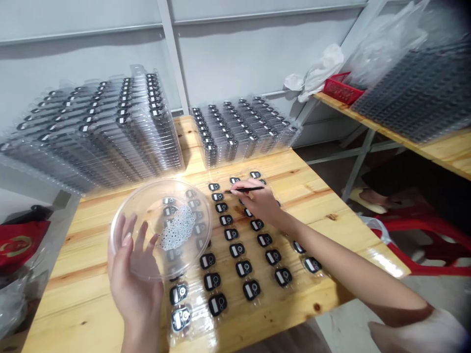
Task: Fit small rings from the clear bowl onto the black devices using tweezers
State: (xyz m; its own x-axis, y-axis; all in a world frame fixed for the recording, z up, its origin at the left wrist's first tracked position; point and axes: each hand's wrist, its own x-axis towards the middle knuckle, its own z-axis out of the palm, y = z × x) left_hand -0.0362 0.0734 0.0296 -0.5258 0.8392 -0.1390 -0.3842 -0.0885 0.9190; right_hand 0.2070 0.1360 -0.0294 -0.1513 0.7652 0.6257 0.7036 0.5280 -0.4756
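Note:
My left hand [136,289] is wrapped round the near-left edge of a clear round plastic dish [145,198], its fingers showing through the wall. Tiny pale ring-shaped pieces [178,228] lie heaped in the dish. Pinched in my right hand [261,201] is a pair of slim black tweezers [250,189], their tip pointing left, close to a small black device part [218,196] in the second row from the back. That part sits in a clear plastic tray [195,328] with rows of similar black parts, each with a white rectangle and a round mark. The dish hovers over the tray's left side.
Tall stacks of filled clear trays [91,127] stand at the back left, with a lower stack [243,127] at the back middle. To the right, another table [441,157] holds a red basket [342,87] and more stacked trays. A red stool [415,240] stands below.

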